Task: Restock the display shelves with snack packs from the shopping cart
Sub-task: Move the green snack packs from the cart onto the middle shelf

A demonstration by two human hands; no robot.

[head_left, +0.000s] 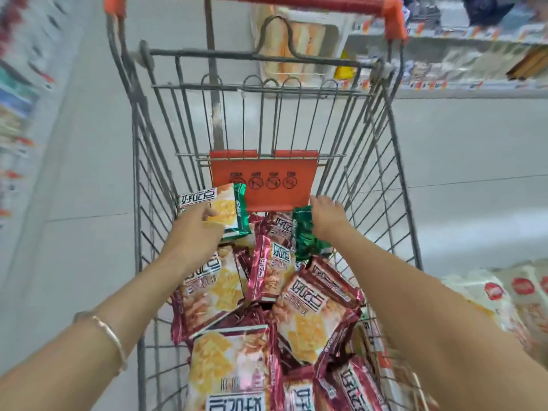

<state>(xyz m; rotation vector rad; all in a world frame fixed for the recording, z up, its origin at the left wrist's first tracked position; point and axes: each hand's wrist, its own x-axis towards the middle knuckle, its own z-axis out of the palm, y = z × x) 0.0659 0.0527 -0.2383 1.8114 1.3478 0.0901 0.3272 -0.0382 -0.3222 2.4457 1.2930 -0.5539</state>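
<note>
Grips a green-edged pack (228, 209) in the left hand (195, 229), thumb curled across its face, raised just over the heap at the far left of the cart (148, 173). Reaches with the right hand (327, 219) onto a second pack (305, 235), green and crumpled, on edge atop the heap below the red flap (264, 185); touching it, but cannot tell whether clasping or loose, fingers partly hidden. Beneath, red packs (311, 315) piled and overlapping. Bracelet (111, 336) on the left wrist.
</note>
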